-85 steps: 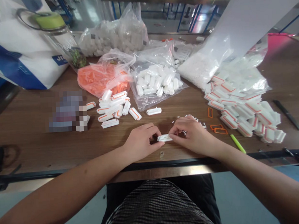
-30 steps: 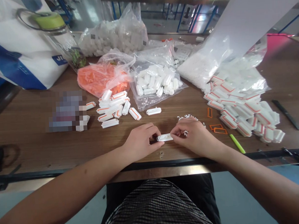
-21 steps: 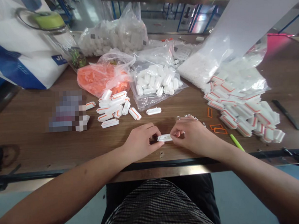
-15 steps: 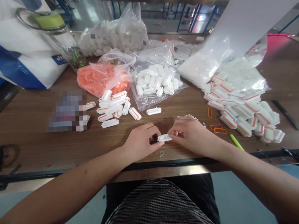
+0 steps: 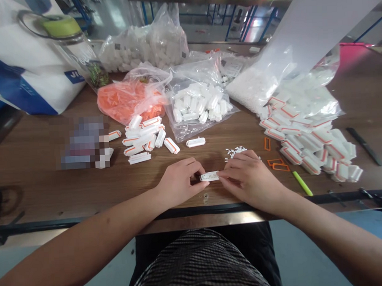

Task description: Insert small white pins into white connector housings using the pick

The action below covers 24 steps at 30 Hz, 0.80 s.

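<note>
A small white plastic housing (image 5: 209, 176) lies level between my hands near the table's front edge, its slotted face upward. My left hand (image 5: 180, 181) pinches its left end between thumb and forefinger. At the other end, my right hand (image 5: 251, 178) has its fingers and thumb closed on the housing; whether a tiny part is between the fingertips is hidden. Just beyond my right hand are scattered tiny white pegs (image 5: 235, 151), some covered by the hand. Another white housing (image 5: 195, 142) rests farther back.
White pieces with orange seals (image 5: 143, 138) are heaped at left, with a larger pile (image 5: 305, 142) at right. Orange frames (image 5: 280, 167), a green stick (image 5: 302, 183) and a black blade-like tool (image 5: 365, 146) lie at right. Behind are bags of orange parts (image 5: 126, 99) and white parts (image 5: 202, 102).
My right hand has turned and shifted slightly right and down, uncovering more of the tiny pegs. My left hand and the housing stay nearly in place.
</note>
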Motion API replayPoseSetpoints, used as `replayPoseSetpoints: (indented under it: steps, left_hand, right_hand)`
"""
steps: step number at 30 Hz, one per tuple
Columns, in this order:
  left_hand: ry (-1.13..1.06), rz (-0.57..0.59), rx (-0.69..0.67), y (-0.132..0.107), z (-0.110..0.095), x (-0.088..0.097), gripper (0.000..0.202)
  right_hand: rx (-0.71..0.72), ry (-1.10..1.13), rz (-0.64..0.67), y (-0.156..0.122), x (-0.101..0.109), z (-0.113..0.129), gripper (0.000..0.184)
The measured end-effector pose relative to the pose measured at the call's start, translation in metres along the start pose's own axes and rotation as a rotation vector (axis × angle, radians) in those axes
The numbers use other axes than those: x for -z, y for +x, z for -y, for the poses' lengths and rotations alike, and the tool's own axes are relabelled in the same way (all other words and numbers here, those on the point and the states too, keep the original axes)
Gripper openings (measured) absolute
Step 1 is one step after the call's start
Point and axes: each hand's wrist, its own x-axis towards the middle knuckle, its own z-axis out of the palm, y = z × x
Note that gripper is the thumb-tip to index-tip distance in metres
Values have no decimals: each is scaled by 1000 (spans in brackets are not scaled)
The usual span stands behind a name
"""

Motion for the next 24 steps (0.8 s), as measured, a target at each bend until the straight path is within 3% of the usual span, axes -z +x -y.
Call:
replayPoseSetpoints:
  steps: [4, 7, 11, 16, 18, 24]
  left_hand:
    - [2, 5, 0, 0, 0, 0, 13]
    - [-5, 13, -3, 0, 0, 1, 13]
    - [-14, 9, -11, 0, 0, 1, 12]
    - [-20, 14, -3, 0, 0, 1, 13]
    - [-23, 19, -1, 0, 0, 2, 13]
    - [-25, 20, 10, 0, 0, 1, 13]
  right_hand:
    - [-148, 22, -51, 12, 6, -39, 21]
    - [-227, -65, 37, 27, 6, -62, 19]
    - [-300, -73, 137, 44, 2, -67, 16]
    - [-515, -2, 116, 50, 5, -68, 19]
    - [-515, 59, 118, 49, 8, -75, 19]
    - [-340, 157, 88, 45, 8, -89, 18]
